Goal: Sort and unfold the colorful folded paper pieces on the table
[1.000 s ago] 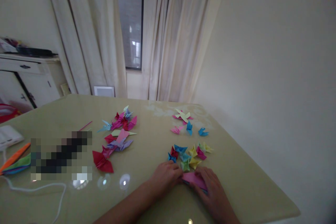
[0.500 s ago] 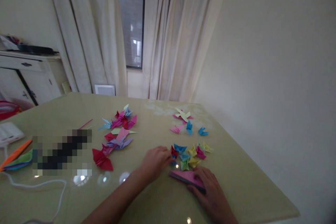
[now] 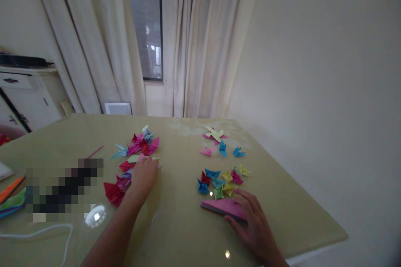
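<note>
"While the pink folded paper (image 3: 216, 205) lay on the table (image 3: 181, 233), which hand was nearer?"

"The right hand (image 3: 250, 219), thumb and fingers grasping it; its long axis pointed from them toward half past nine. Small folded shapes (image 3: 218, 183) sat just beyond, at twelve."

"And the left hand (image 3: 145, 174)?"

"Well apart, at ten o'clock, over the larger origami (image 3: 136, 147); nobody could tell whether its fingers gripped."

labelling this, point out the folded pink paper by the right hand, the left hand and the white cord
Folded pink paper (image 3: 223, 205), head view, top face
Left hand (image 3: 145, 175), head view, its back
White cord (image 3: 59, 225), head view, upper stretch
</note>
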`<act>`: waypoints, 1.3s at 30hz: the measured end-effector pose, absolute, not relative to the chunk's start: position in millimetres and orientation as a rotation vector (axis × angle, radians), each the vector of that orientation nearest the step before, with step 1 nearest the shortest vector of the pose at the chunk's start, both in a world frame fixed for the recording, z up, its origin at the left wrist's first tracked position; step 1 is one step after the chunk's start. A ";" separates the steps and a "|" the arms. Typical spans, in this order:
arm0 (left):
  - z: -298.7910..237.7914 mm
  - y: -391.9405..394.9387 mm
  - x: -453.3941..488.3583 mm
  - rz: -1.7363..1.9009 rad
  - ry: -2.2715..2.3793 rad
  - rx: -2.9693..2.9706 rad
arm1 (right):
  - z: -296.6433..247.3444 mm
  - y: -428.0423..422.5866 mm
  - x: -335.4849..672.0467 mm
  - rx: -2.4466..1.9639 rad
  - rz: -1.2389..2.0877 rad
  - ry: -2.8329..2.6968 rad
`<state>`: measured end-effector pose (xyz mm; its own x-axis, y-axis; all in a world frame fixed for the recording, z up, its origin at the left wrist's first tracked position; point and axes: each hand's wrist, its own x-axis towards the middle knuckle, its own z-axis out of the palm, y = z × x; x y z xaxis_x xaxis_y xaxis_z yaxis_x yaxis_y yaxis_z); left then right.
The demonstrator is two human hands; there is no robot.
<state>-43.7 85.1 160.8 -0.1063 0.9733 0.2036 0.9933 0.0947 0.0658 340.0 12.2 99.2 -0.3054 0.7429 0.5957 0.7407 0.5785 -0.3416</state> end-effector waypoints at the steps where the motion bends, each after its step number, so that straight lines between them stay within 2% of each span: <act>1: 161.7 88.4 -39.6 -0.343 -2.197 -2.090 | 100.6 12.2 338.5 -1.167 0.007 -2.043; 3: 162.7 94.7 -29.8 -0.637 -2.092 -2.275 | 107.6 14.9 332.6 -1.139 0.038 -1.985; 8: 159.3 100.0 -9.0 -1.803 -1.903 -2.484 | 151.4 46.2 300.0 -1.046 0.185 -1.980; 11: 157.5 96.5 -2.4 -2.112 -1.895 -2.458 | 179.5 77.6 271.5 -1.037 0.378 -2.052; 15: 155.6 92.4 5.5 -2.250 -1.852 -2.448 | 198.6 114.5 233.2 -0.958 0.600 -2.171; 20: 157.6 94.9 0.4 -1.949 -1.870 -2.492 | 200.9 141.9 215.4 -0.898 0.544 -2.313; 22: 159.5 95.3 -14.1 -1.579 -2.002 -2.347 | 196.1 152.6 225.8 -1.000 0.435 -2.302; 26: 155.1 86.8 -56.7 -0.502 -2.183 -1.902 | 177.9 176.1 269.0 -1.295 0.200 -2.260; 29: 146.0 79.6 -81.8 -0.085 -2.355 -1.679 | 163.5 189.9 300.2 -1.489 0.172 -2.233; 32: 139.5 80.9 -91.6 0.053 -2.439 -1.673 | 155.1 197.4 315.0 -1.583 0.205 -2.199; 39: 137.3 91.6 -81.3 0.032 -2.212 -1.816 | 153.0 190.8 312.7 -1.496 0.334 -2.005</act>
